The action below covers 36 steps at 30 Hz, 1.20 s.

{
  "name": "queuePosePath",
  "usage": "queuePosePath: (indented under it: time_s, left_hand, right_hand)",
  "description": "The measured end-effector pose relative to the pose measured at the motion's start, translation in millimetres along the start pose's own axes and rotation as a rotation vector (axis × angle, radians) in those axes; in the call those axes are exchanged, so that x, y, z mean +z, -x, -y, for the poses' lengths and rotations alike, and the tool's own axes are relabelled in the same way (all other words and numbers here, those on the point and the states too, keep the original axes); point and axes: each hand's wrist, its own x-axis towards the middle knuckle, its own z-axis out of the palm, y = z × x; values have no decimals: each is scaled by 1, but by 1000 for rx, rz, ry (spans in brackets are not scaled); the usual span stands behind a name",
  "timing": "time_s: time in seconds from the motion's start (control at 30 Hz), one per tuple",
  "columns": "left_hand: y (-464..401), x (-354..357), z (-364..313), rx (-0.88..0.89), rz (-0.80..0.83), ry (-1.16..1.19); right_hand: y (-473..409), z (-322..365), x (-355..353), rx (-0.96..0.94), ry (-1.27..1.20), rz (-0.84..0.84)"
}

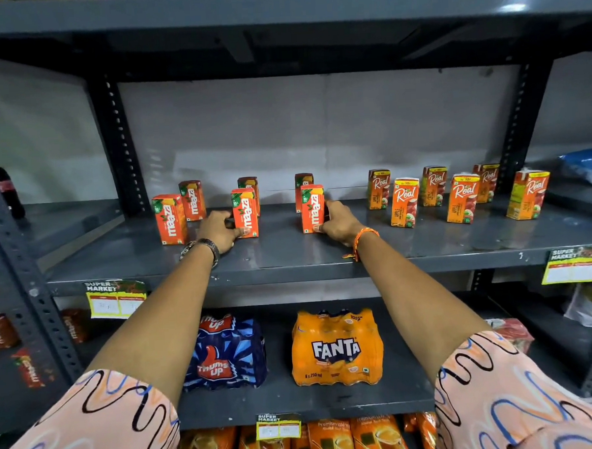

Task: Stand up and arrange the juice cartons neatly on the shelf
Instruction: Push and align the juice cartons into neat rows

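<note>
Several small juice cartons stand upright on the grey metal shelf (289, 259). On the left are orange Maaza cartons in two rows; on the right are Real apple cartons (405, 203), also staggered in two rows. My left hand (219, 230) grips the middle front Maaza carton (245, 211) from its left side, thumb at its base. My right hand (339, 222) grips the right front Maaza carton (312, 208) from its right side. Another front Maaza carton (169, 219) stands free at the far left.
The shelf above (276, 9) hangs low over the cartons. Perforated uprights (119, 144) frame the bay. Below sit a Thums Up pack (226, 351) and a Fanta pack (337, 347). Price tags (115, 299) hang from the shelf edge. A cola bottle (6, 191) stands far left.
</note>
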Motion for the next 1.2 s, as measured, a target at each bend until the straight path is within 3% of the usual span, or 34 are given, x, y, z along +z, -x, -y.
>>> queuePosePath:
  time_s: [0.4,0.57,0.67,0.8,0.9,1.0,1.13,1.2]
  left_hand:
    - [11,-11,-8,-100,48,41]
    - [57,-19,-38,-109,-46,-192]
    - [85,7,-82,9,-122,-47]
    - [81,76,-159,192,57,143]
    - [56,125,-205,178,254,188]
    - [29,162,-232,139,320,164]
    - [12,196,-243,175,383,177]
    - [11,207,-243,203,347,153]
  right_hand:
    - [11,-3,-16,-28,-119,-10]
    - [47,-28,-64,-171,-541,-432]
    - [71,-54,-102,-213,-424,-858]
    - [83,-93,-143,-114,-294,-1048]
    - [76,-120,-174,68,-188,-973]
    - [62,-140,-206,195,-74,-748]
    - [45,-154,-228,188,-78,-383]
    - [38,-161,-235,157,-26,-283]
